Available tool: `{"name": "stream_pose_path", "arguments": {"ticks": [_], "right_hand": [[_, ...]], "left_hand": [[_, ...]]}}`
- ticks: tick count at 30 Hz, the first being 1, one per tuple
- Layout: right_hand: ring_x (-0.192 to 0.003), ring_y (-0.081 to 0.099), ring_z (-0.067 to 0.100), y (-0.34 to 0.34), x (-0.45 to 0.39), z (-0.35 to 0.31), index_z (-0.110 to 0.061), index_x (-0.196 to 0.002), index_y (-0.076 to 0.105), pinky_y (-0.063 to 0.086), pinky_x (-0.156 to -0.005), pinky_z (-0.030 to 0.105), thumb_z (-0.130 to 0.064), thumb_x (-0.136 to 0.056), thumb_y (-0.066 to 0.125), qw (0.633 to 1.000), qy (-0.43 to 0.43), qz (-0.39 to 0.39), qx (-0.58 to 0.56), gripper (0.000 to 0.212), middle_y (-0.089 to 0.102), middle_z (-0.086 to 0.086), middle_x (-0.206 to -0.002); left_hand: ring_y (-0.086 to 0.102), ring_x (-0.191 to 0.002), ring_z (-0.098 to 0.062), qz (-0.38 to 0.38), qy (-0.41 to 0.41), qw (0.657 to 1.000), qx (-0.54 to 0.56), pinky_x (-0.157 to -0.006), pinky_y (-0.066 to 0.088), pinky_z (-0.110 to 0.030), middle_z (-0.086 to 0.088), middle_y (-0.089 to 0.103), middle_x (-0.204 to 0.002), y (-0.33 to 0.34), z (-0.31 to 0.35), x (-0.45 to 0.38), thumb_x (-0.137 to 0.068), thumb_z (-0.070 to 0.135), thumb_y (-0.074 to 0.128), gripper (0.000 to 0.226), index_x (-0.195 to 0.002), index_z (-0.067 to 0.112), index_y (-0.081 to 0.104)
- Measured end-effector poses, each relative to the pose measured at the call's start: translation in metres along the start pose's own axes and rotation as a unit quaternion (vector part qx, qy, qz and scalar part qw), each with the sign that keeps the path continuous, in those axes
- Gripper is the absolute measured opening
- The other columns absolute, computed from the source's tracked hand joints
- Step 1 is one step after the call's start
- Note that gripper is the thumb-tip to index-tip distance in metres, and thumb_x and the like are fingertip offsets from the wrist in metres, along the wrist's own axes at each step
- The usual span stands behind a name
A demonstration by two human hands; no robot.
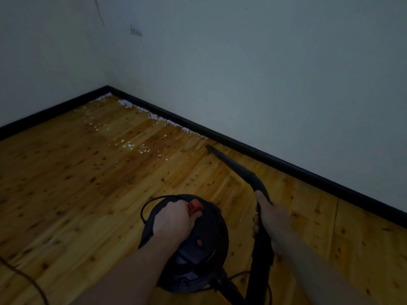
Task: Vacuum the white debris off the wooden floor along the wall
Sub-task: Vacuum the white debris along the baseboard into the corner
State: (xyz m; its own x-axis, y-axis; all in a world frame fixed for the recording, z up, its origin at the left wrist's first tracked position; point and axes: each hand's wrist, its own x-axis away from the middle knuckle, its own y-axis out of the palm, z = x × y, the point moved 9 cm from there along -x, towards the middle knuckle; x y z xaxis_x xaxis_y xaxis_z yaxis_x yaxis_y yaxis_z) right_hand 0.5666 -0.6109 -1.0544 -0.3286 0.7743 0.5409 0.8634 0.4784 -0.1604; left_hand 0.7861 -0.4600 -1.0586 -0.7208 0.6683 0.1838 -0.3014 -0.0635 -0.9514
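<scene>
White debris (154, 116) lies in a line along the black baseboard toward the corner, with more crumbs (136, 147) scattered on the wooden floor (66, 183). My right hand (272, 219) grips the black vacuum wand (233, 166), whose nozzle tip (208, 147) rests on the floor just short of the debris line's near end. My left hand (176, 216) grips the top handle of the round black vacuum canister (198, 249), beside its red switch (195, 206).
Pale walls meet in a corner at the far left, edged by a black baseboard (286, 164). A cord (24, 276) trails over the floor at lower left. The black hose (262, 260) runs down from my right hand to the canister.
</scene>
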Motion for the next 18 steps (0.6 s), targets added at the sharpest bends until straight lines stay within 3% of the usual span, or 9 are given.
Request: {"name": "stream_pose_path", "arguments": {"ticks": [12, 18], "right_hand": [[-0.047, 0.053, 0.025, 0.019, 0.014, -0.001, -0.009, -0.065, 0.056, 0.050, -0.060, 0.041, -0.051, -0.105, 0.054, 0.998, -0.035, -0.019, 0.053, 0.059, 0.053, 0.007, -0.050], [-0.045, 0.052, 0.024, 0.015, 0.029, 0.003, -0.008, -0.075, 0.057, 0.050, -0.057, 0.039, -0.051, -0.105, 0.054, 0.997, -0.036, -0.028, 0.059, 0.053, 0.053, 0.007, -0.051]], "left_hand": [[0.063, -0.070, -0.016, -0.016, -0.005, 1.000, -0.008, -0.064, 0.059, -0.035, 0.004, 0.064, -0.081, 0.003, -0.007, 0.001, -0.096, 0.065, 0.058, 0.044, -0.089, 0.021, 0.060], [0.063, -0.073, -0.017, -0.013, -0.017, 1.000, -0.003, -0.063, 0.056, -0.034, 0.004, 0.064, -0.084, 0.003, -0.013, 0.009, -0.095, 0.066, 0.059, 0.043, -0.092, 0.022, 0.061]]}}
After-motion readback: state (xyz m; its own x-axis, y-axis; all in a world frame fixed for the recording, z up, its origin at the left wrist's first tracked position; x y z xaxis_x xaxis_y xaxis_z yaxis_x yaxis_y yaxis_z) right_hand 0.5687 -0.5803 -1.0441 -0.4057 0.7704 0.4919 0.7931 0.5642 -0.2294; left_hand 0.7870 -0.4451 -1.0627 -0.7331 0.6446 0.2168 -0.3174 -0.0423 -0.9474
